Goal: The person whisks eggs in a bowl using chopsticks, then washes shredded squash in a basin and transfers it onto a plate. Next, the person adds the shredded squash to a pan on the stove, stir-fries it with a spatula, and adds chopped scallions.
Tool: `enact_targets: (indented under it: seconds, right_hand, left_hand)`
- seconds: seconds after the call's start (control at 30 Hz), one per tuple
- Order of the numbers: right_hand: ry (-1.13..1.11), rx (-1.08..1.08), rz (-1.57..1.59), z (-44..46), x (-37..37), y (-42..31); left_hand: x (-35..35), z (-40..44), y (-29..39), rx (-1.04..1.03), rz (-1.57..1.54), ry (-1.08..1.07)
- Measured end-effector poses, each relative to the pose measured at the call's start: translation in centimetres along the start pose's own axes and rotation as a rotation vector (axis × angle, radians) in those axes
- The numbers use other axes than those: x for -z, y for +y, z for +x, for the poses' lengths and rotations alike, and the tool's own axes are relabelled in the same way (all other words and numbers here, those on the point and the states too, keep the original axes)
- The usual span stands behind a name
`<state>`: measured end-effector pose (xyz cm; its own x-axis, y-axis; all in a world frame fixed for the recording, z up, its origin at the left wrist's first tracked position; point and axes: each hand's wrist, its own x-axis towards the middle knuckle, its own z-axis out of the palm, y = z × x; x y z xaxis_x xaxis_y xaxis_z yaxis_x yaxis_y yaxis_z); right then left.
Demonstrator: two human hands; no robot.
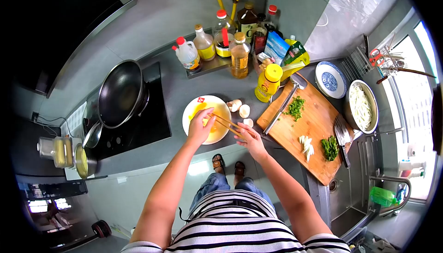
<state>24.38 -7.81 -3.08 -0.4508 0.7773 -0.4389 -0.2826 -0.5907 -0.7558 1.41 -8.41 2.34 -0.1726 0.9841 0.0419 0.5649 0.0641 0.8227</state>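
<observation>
A white bowl (188,114) with yellow egg in it stands on the dark counter. My right hand (252,141) is closed around the rear part of a pair of wooden chopsticks (224,122), just right of the bowl. Over the bowl, my left hand (200,127) has its fingers pinched together at the front ends of the chopsticks. Those fingers partly cover the egg and the chopstick tips. Cracked eggshells (244,111) lie beside the bowl's right rim, near my right hand.
Right of the bowl, a cutting board (295,128) holds a spatula (285,105), chopped greens (296,108), white slices (306,147) and a knife (342,140). Beyond are a pot of pale shreds (360,107) and a yellow canister (268,83). A wok (121,94) sits on the stove at left.
</observation>
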Motion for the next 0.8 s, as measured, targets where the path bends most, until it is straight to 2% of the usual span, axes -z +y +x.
enact_targets:
  seconds: [0.1,0.27,0.37,0.47,0.57,0.6,0.7,0.8]
  right_hand:
    - [-0.04,-0.076,0.132,-0.8,0.8,-0.3]
    - [-0.021,-0.127,0.212,-0.9,2.0,0.0]
    - [0.06,-0.174,0.053,-1.0,0.8,-0.9]
    - [0.106,-0.095,-0.143,-0.8,0.3,-0.8]
    - [0.207,0.205,-0.751,-1.1,1.4,-1.3]
    - [0.251,0.315,-0.757,-1.5,0.8,-2.5]
    - [0.302,0.458,-1.035,-1.0,0.8,-4.7]
    - [0.369,0.425,-1.302,1.2,0.6,-5.4]
  left_hand:
    - [-1.3,1.8,0.3,-0.203,0.153,-0.012]
    - [-2.9,4.0,1.3,-0.267,0.145,-0.055]
    - [-3.2,4.4,1.4,-0.208,0.125,-0.074]
    - [-3.0,4.3,1.1,-0.209,0.137,-0.072]
    - [-2.3,4.3,1.0,-0.233,0.17,-0.077]
    - [-2.2,4.4,1.0,-0.245,0.18,-0.082]
    - [-2.6,5.0,0.7,-0.278,0.234,-0.128]
    - [-4.0,6.5,1.0,-0.342,0.308,-0.214]
